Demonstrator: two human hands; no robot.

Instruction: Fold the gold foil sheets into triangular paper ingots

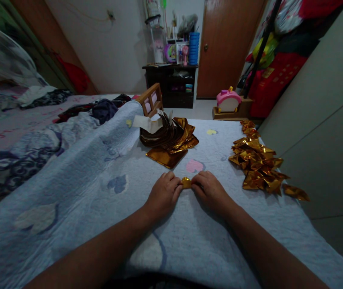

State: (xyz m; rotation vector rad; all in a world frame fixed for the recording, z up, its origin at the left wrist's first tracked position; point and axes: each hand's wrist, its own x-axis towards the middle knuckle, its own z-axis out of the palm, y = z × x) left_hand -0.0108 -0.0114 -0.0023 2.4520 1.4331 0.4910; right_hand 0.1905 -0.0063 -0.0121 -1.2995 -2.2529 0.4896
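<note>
A small folded piece of gold foil paper [186,183] lies between my hands, just over the quilt. My left hand [166,193] pinches its left end, and my right hand [210,190] pinches its right end. Both sets of fingertips cover the ends, so only the middle shows. Beyond my hands rests a fanned stack of gold foil sheets [171,134], brown and white on some of their edges. One flat gold sheet [167,157] sticks out at its near side. Over on the right is a heap of folded gold foil pieces [256,160], with a single piece [295,192] at its near end.
The pale blue quilt [99,224] with heart patches covers the surface under my hands. Rumpled clothes [105,110] lie to the left. At the back stand a dark cabinet [171,86], a wooden door [230,48] and a pink toy [228,99]. A pale panel [325,140] borders the right side.
</note>
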